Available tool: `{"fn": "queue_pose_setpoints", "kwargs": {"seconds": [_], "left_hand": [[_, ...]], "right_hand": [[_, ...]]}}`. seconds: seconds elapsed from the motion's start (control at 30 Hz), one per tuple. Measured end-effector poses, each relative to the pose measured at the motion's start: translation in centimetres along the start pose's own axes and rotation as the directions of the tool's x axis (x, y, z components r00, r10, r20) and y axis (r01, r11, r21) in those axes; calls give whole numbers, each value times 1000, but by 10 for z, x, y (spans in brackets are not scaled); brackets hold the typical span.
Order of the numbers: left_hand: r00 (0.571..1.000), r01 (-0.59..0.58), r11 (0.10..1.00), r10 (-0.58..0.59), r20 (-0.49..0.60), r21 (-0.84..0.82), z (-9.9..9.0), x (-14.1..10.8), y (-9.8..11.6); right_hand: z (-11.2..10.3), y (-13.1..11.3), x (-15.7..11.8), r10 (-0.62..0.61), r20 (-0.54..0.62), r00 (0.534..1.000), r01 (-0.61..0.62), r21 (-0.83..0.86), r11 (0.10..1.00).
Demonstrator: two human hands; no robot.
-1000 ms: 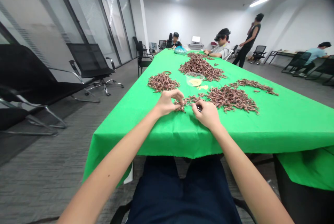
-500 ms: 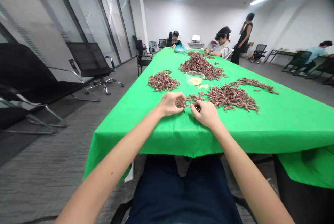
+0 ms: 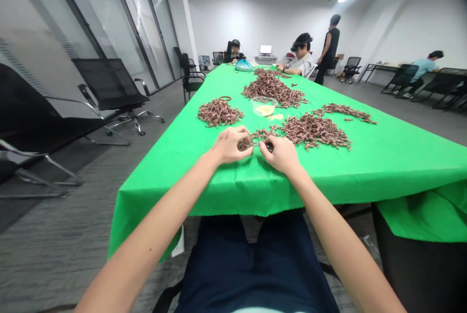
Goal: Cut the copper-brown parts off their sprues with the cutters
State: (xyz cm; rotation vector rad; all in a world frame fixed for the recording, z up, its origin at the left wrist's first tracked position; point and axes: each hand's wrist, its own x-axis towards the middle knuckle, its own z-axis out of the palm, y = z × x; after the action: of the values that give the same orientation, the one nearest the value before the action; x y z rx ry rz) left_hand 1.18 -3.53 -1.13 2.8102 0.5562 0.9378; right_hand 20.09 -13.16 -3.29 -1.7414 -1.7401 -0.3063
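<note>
Near the front edge of the green-covered table [image 3: 204,157], my left hand [image 3: 232,145] is curled round a small brown knotted piece [image 3: 243,144]. My right hand [image 3: 279,151] is closed on a small metal tool, whose thin silvery tip [image 3: 255,143] points at the left hand's fingers; most of the tool is hidden. Just beyond the hands lie loose brown pieces [image 3: 263,133]. A larger brown pile [image 3: 315,130] is to their right, and a smaller pile [image 3: 220,112] lies beyond my left hand.
A clear tub [image 3: 264,107] with pale contents stands mid-table, before a big brown pile [image 3: 273,89]. Farther back are a blue bag [image 3: 243,65] and two seated people. Another person stands at the right rear. Black chairs [image 3: 105,84] stand left.
The whole view has shifted, so the table and piles appear farther left. Both hands stay close together in nearly the same pose. The standing person has turned and lowered an arm.
</note>
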Motion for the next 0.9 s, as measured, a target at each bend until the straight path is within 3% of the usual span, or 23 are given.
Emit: {"fn": "queue_pose_setpoints", "kwargs": {"seconds": [0.13,0.23,0.43,0.63,0.73,0.83,0.9], "left_hand": [[1000,-1,1000,1,22,24,2,0,-4],[998,-9,999,12,64,-46,3,0,-7],[991,2,962,33,126,-273,2,2,-10],[997,77,901,-80,12,-427,-2,5,-10],[978,192,771,-203,51,-607,-4,5,-6],[947,291,504,-274,169,-813,-4,4,4],[925,304,371,-335,179,-878,-1,3,13]], "right_hand": [[0,3,1,158,-103,982,-152,65,986],[1,6,2,234,-135,963,-220,111,969],[-1,5,2,248,-148,957,-229,134,964],[-3,4,2,245,-158,957,-218,171,961],[-3,5,1,193,-164,967,-156,215,964],[-6,4,-1,120,-154,981,-73,281,957],[-9,3,-3,88,-144,986,-39,313,949]]}}
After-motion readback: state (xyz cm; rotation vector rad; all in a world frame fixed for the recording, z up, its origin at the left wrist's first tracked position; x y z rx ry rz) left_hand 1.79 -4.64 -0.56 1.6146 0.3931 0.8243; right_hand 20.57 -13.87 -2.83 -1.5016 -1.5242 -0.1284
